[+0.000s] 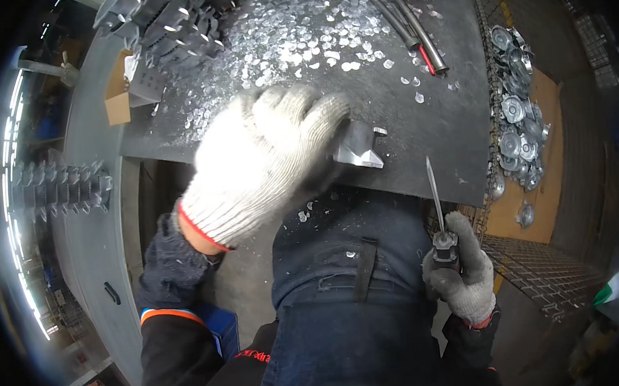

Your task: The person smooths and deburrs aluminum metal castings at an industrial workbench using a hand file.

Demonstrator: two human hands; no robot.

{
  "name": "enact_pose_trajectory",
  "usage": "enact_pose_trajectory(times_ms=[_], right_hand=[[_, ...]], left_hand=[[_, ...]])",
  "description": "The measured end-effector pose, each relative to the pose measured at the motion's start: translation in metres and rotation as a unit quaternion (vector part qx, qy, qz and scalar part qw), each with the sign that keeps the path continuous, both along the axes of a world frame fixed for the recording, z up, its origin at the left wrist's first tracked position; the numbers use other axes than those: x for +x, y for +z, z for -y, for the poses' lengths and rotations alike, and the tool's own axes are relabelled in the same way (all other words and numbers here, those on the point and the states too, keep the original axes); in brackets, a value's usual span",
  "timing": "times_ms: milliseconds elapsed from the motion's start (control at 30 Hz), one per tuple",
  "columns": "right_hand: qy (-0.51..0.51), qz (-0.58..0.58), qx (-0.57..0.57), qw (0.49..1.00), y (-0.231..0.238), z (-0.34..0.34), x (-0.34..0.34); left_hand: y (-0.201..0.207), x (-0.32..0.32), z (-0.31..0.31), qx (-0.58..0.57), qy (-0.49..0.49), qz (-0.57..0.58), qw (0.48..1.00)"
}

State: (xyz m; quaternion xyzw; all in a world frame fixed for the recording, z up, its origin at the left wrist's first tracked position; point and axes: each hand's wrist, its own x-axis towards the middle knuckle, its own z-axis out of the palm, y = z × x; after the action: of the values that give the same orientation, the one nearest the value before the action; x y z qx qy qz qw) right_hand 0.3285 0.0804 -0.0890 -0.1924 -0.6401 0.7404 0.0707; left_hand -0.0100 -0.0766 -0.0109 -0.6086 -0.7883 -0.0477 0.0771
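My left hand (263,149), in a white knit glove with a red cuff, is closed over a small grey metal casting (358,148) at the table's near edge. Its fingers hide most of the part; an angular, shiny end and a small tab stick out on the right. Lower right, my right hand (470,278), in a greyer glove, wraps round the dark handle of a tool with a long, thin, pointed metal blade (435,195). The blade points up and away, to the right of the casting and apart from it.
Round metal flakes (299,39) litter the dark table (456,132). Stacked grey castings (168,23) and an open cardboard box (119,95) stand far left. Two rod-like tools (413,31) lie far right. Beyond the right edge, round metal parts (520,121) lie beside wire mesh and cardboard.
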Motion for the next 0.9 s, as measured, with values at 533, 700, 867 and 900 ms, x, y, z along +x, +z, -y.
enact_pose_trajectory(times_ms=[533,700,867,900], right_hand=[[0.076,0.005,-0.098,0.992,0.005,0.013,-0.014],[0.082,0.055,-0.095,0.991,0.015,0.015,-0.030],[0.099,0.113,-0.098,0.984,0.026,0.010,-0.043],[0.098,0.114,-0.099,0.984,0.027,0.010,-0.045]], left_hand=[[-0.052,0.023,-0.011,0.230,0.162,0.353,0.893],[-0.068,0.022,-0.008,0.266,0.152,0.459,0.834],[-0.071,0.022,-0.006,0.283,0.143,0.460,0.829],[-0.070,0.023,-0.005,0.283,0.142,0.462,0.829]])
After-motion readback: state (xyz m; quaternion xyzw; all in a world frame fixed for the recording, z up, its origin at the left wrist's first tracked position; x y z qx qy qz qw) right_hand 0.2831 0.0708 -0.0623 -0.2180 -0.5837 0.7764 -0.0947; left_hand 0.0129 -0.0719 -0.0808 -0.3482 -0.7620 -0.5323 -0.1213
